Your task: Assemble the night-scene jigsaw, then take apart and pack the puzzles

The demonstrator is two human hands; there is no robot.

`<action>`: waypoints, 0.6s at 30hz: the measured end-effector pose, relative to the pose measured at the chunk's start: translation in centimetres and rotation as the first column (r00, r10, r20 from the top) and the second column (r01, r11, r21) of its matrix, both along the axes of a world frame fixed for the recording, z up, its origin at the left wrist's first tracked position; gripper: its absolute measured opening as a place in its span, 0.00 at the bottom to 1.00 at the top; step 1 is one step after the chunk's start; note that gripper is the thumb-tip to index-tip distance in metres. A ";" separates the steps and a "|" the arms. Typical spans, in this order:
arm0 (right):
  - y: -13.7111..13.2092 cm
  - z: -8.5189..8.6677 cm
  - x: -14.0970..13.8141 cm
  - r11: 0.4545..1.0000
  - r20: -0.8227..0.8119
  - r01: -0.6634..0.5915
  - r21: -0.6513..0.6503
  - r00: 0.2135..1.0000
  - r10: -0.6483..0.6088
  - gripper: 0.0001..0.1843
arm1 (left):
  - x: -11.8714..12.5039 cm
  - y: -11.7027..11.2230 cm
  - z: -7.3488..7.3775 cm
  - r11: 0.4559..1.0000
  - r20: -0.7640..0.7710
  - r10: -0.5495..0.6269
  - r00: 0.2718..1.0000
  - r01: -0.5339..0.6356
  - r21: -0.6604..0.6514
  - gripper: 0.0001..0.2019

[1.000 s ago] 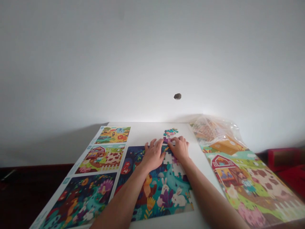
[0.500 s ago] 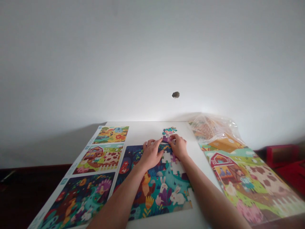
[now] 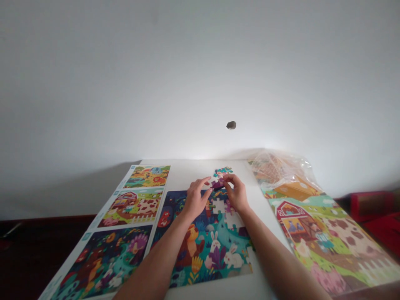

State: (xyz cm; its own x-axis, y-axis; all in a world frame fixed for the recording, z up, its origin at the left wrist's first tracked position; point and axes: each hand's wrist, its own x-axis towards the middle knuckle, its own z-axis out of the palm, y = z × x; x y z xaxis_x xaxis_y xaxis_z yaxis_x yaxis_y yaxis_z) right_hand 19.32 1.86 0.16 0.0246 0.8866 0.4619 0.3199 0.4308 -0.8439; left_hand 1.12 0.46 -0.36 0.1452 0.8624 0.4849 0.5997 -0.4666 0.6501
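Note:
A jigsaw puzzle (image 3: 193, 260) with rabbits and a bear lies in front of me, white gaps showing in its upper right part. At its far edge my right hand (image 3: 236, 193) pinches a dark purple puzzle piece (image 3: 218, 184), which looks slightly tilted. Its outline partly merges with the loose puzzle pieces (image 3: 223, 171) just behind it. My left hand (image 3: 196, 196) is at the piece's left side, thumb and fingers spread apart. Whether the left thumb touches the piece I cannot tell. Both forearms cover parts of the puzzle.
A sheet with three printed pictures (image 3: 131, 206) lies along the table's left side. To the right is a farm picture (image 3: 325, 246), with a clear plastic bag (image 3: 281, 171) behind it. The white table (image 3: 184, 171) meets a wall (image 3: 125, 83) that has a small hole.
My left fingers have lifted and spread away from the purple piece. My right hand has raised and tilted the piece a little. The view has shifted slightly.

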 end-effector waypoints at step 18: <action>-1.0 0.8 0.2 0.986 0.400 -0.142 0.084 0.911 0.097 0.28 | 0.2 -0.1 0.9 0.962 0.410 -0.018 0.912 0.127 -0.241 0.13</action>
